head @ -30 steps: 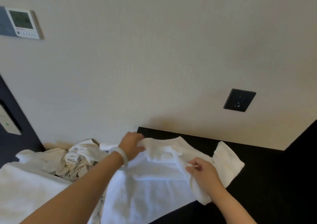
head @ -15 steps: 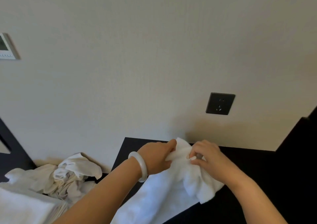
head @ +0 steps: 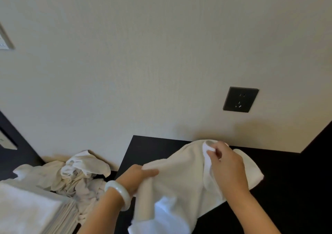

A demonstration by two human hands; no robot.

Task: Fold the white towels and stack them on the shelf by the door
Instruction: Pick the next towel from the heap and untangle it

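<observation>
Presently the towel (head: pixel 179 180) lay part-spread on the black top (head: pixel 152 145), its far end near the wall (head: pixel 161 54) and its near end hanging over the front edge. The left hand (head: pixel 136 178) gripped a gathered edge, fingers curled under the cloth and thumb laid across it. The right hand (head: pixel 228 167) pinched a far corner between thumb and fingertips. Judged by its drape and creasing, the towel was light, soft and limp, with a napped surface unlikely to slip; it would sag wherever unsupported. Hold was best taken at corners or along a hem, hands well apart, cloth kept taut. A crumpled pile (head: pixel 79 172) and a folded stack (head: pixel 27 206) lay to the left
</observation>
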